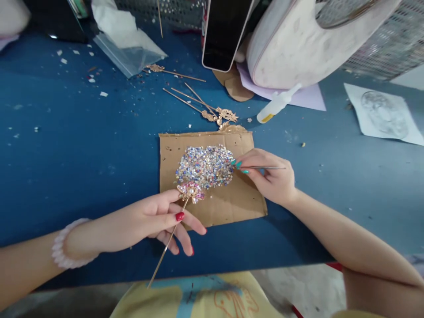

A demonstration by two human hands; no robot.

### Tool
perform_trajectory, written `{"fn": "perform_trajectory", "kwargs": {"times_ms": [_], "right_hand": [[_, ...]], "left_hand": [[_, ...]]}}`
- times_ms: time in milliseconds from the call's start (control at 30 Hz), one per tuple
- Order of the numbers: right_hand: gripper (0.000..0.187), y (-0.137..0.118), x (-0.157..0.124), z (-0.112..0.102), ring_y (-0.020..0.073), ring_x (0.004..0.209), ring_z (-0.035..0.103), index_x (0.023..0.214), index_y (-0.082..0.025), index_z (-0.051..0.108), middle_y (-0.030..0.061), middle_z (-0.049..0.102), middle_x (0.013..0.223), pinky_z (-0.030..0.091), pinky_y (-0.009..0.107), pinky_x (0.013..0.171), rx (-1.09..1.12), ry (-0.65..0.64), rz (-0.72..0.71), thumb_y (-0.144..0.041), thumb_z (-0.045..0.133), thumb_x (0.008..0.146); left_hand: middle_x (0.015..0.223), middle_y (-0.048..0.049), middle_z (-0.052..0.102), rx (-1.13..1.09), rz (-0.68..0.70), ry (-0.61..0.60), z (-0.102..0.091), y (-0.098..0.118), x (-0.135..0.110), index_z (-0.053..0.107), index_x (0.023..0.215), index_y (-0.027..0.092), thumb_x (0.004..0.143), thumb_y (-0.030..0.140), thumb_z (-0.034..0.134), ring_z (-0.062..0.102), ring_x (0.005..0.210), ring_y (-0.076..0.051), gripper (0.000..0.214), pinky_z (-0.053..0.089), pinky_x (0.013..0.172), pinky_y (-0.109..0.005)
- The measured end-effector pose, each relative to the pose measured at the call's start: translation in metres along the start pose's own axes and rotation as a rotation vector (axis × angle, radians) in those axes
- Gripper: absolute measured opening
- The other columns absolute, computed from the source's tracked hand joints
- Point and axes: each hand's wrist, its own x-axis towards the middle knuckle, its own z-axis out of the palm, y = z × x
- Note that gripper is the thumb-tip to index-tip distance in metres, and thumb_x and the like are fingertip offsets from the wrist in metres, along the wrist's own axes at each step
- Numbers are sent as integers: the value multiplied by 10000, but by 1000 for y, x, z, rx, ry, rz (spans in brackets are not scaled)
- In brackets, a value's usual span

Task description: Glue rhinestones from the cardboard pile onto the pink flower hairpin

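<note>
My left hand (165, 216) holds a gold hairpin (191, 191) by its stick, under a flower-shaped head set with pink and clear stones and a pearl-like centre. The stick slants down toward the table's near edge. In my right hand (270, 174) a thin metal tool (270, 168) is pinched; its tip, at the right side of a heap of small rhinestones (207, 164), is hard to make out. The rhinestones, blue, clear and pinkish, lie spread on a cardboard piece (232, 203). The hairpin's head is just at the near edge of the heap.
Beyond the cardboard lie several gold hairpins (209, 115) and a white glue bottle (276, 106). Farther back are a phone (227, 33), a white bag (291, 48) and a clear plastic bag (129, 55). A printed paper (386, 115) is at right.
</note>
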Motion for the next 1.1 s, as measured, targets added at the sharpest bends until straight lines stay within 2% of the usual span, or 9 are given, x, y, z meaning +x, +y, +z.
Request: {"fn": "perform_trajectory", "kwargs": {"times_ms": [200,567,700,1100], "right_hand": [[134,-2,3,4,197,834,744,967,-201,664,51,764,862,623,374,757,-36,-80,-150,-91,591,947],[138,0,1,3,196,820,724,999,-195,612,71,743,878,609,377,718,-39,-60,-139,-80,553,951],[112,3,1,0,201,827,719,1009,-190,605,79,733,874,601,376,710,-27,-30,-149,-115,530,972],[109,4,1,0,206,825,707,1010,-191,598,87,733,886,596,389,722,-23,-109,-138,-116,531,969]], "left_hand": [[1222,-155,726,-19,-12,-28,-5,-1,0,392,1444,241,1044,361,580,762,874,-191,458,590,726,-272],[1242,-120,703,-61,-17,-128,-11,-2,1,409,1420,273,1053,312,563,756,914,-183,400,583,755,-266],[1222,-108,710,-46,-21,-124,-9,0,-1,439,1388,267,1053,328,564,760,916,-172,362,585,754,-238],[1205,-125,703,-31,-33,-111,-10,-2,-1,383,1463,262,1047,351,570,763,900,-185,465,597,757,-254]]}}
